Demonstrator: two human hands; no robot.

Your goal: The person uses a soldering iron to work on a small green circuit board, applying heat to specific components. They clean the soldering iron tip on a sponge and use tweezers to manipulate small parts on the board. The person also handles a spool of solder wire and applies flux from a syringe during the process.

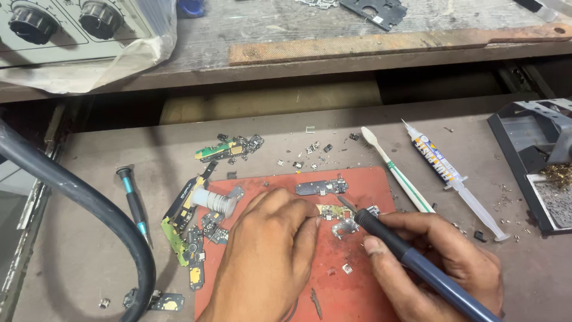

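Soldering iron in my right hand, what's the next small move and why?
Probably ease the soldering iron tip down onto the small board, since the right hand holds the tip beside it and the left hand pins it on the red mat.

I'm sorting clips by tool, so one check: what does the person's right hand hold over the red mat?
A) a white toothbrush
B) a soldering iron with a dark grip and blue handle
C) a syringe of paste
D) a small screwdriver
B: the right hand grips the soldering iron, its tip down at a small circuit board on the red mat; the toothbrush, syringe and screwdriver lie untouched on the bench.
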